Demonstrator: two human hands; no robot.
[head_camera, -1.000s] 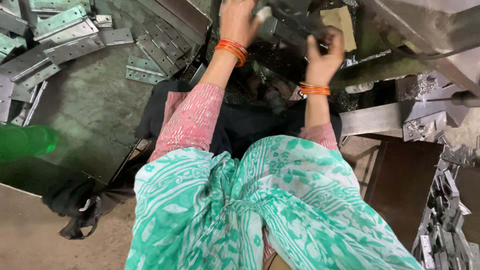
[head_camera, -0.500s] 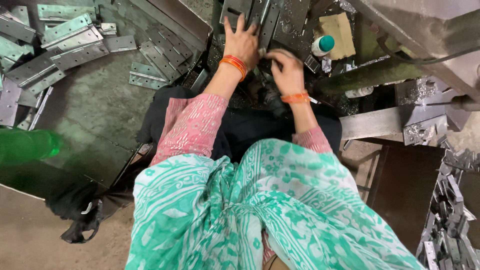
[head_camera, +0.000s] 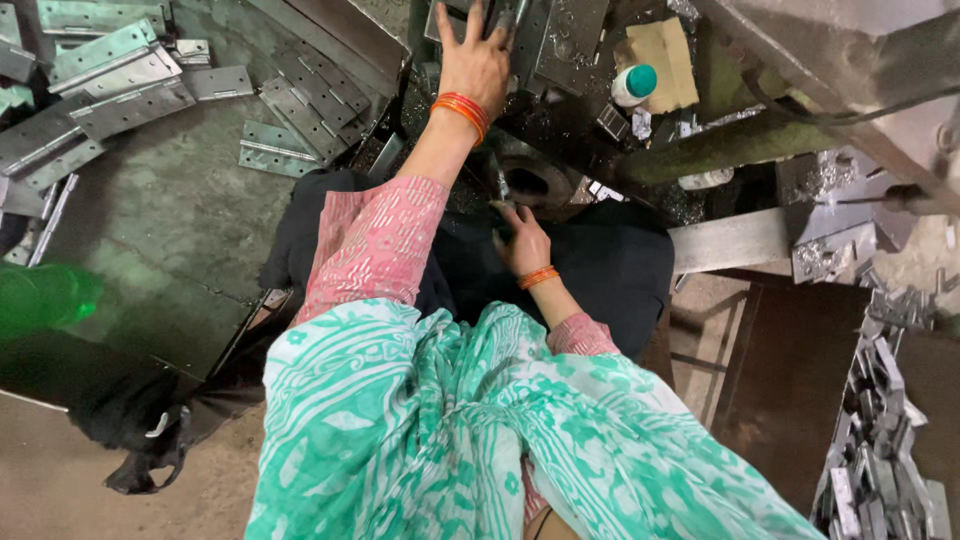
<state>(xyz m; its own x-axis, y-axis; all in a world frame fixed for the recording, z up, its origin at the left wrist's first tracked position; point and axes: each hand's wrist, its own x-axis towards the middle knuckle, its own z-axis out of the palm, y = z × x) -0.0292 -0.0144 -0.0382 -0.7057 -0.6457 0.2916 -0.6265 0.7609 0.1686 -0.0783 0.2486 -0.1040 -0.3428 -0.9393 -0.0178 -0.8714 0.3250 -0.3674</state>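
Up at the top of the view, the left hand (head_camera: 478, 62) lies flat with fingers spread on a grey metal plate (head_camera: 560, 40) on the machine bed; it presses rather than grips. The right hand (head_camera: 522, 240) sits lower, close to the body, its fingers curled around a small dark metal piece (head_camera: 499, 188) just beside a round steel die opening (head_camera: 535, 180); the fingers seem to pinch it, though the shadow makes the grip hard to read. Both wrists carry orange bangles, and the two hands are well apart. Right of the left hand, a white bottle with a teal cap (head_camera: 634, 84) lies against a scrap of brown cardboard (head_camera: 660, 52). To the left, loose steel hinges (head_camera: 120, 80) are scattered over the dark tabletop (head_camera: 170, 250). At the lower right, a heap of small metal parts (head_camera: 880, 430) piles up.
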